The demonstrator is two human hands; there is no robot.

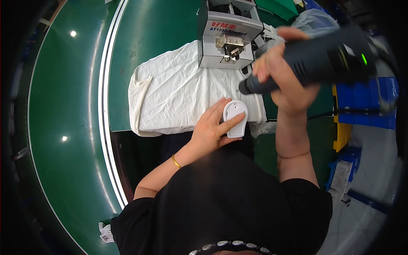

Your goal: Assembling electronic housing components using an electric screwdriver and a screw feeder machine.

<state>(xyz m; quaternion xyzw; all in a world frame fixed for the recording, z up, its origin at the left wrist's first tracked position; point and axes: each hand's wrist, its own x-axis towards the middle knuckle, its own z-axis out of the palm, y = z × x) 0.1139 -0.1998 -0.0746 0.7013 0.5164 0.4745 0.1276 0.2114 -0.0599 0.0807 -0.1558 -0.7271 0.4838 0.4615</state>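
My left hand (212, 125) holds a small white plastic housing (235, 109), rounded at the far end and straight at the near end. The thumb lies across its face, where a few small holes show. In my right hand (289, 76) is a dark electric screwdriver (323, 55) with a small green light near its back end. Its tip points left and down, just above the cloth and a little beyond the housing, not touching it. The fingers of my right hand wrap round the tool's front part, slightly blurred.
A white cloth (174, 85) covers the work area on the green table (148, 29). A grey screw feeder (223, 34) stands behind it. Blue bins (369, 102) and a yellow bin edge (341, 134) are on the right. A green conveyor belt (63, 106) runs along the left.
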